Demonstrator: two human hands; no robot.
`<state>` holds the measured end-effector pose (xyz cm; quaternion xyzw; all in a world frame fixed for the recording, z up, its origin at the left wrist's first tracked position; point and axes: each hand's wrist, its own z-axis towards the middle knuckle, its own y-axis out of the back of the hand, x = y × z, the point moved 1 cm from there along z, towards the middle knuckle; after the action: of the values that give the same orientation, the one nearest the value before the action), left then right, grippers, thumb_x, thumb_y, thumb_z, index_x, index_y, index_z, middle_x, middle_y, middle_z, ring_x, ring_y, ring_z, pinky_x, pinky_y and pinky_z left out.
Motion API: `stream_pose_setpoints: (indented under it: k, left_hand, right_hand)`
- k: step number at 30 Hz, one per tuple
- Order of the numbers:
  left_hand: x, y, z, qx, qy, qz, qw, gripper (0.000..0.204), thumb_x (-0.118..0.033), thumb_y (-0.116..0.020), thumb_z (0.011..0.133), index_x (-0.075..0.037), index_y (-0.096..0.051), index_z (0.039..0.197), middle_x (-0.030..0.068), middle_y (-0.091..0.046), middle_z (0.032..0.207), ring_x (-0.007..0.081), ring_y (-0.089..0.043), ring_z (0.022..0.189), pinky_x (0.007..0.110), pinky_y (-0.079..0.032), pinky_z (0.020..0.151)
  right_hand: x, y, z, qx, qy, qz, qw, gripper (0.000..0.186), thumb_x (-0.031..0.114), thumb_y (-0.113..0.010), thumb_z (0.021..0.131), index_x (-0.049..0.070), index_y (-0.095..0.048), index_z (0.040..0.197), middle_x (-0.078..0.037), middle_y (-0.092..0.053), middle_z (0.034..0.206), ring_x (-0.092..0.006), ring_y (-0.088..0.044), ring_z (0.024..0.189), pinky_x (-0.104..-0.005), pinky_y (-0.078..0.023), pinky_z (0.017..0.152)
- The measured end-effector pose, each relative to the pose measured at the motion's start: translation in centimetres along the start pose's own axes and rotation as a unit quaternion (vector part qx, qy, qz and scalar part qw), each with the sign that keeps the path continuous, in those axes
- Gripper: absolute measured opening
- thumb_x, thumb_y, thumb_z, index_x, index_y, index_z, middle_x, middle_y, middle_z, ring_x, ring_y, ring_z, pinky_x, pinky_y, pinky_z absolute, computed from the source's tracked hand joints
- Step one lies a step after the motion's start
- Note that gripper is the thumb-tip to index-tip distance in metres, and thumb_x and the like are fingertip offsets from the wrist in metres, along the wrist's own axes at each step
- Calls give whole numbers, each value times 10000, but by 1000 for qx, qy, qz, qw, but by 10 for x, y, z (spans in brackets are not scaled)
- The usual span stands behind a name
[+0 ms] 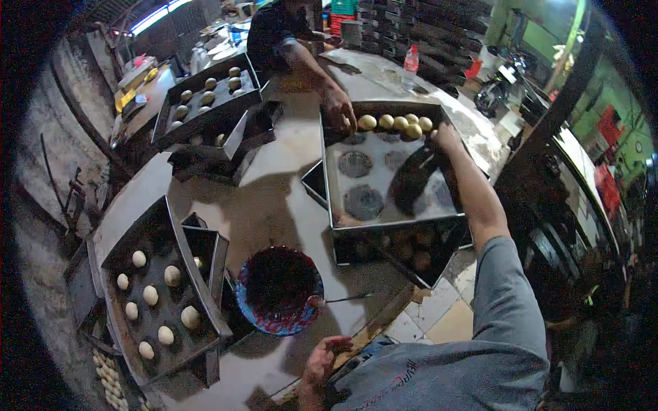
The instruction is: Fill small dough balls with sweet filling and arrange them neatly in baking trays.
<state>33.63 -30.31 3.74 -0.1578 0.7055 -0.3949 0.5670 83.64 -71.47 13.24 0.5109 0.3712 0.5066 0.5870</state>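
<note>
My right hand (447, 140) reaches to the far right corner of a square metal tray (394, 225), beside several pale dough balls (399, 123) lined along its far side. Its fingers are bent together; what they hold, if anything, is hidden. The tray's floor has dark round marks, and my arm's shadow falls across it. Close to my body, my left hand (326, 359) hangs over the table's near edge with fingers partly stretched and nothing in them. Across the table a co-worker's hand (338, 109) dips to the tray's far left corner, next to the leftmost ball.
Left of the tray stands a blue and red bowl (250, 320) of dark red filling, with a spoon (346, 299) at its rim. Stacked trays with spaced dough balls stand at near left (113, 274) and far left (159, 130). A bottle (411, 60) stands at the back.
</note>
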Motion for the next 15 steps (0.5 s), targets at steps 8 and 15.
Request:
stream_pose_setpoints:
  k: [8, 15]
  left_hand:
    - [-28, -54, 66, -58, -4, 95, 994, 319, -82, -626, 760, 16, -518, 1044, 132, -540, 1056, 201, -520, 962, 344, -403, 861]
    - [-31, -68, 115, -195, -215, 156, 944, 275, -55, -585, 793, 0, -530, 1057, 126, -533, 1071, 191, -548, 914, 330, -457, 795]
  right_hand:
    - [-12, 21, 21, 77, 110, 232, 963, 376, 228, -590, 763, 32, -529, 1077, -144, -617, 798, -201, -587, 722, -321, -465, 632]
    - [65, 176, -174, 288, 276, 459, 794, 461, 181, -631, 769, 52, -470, 1182, -62, -573, 905, -78, -516, 762, -221, -439, 611]
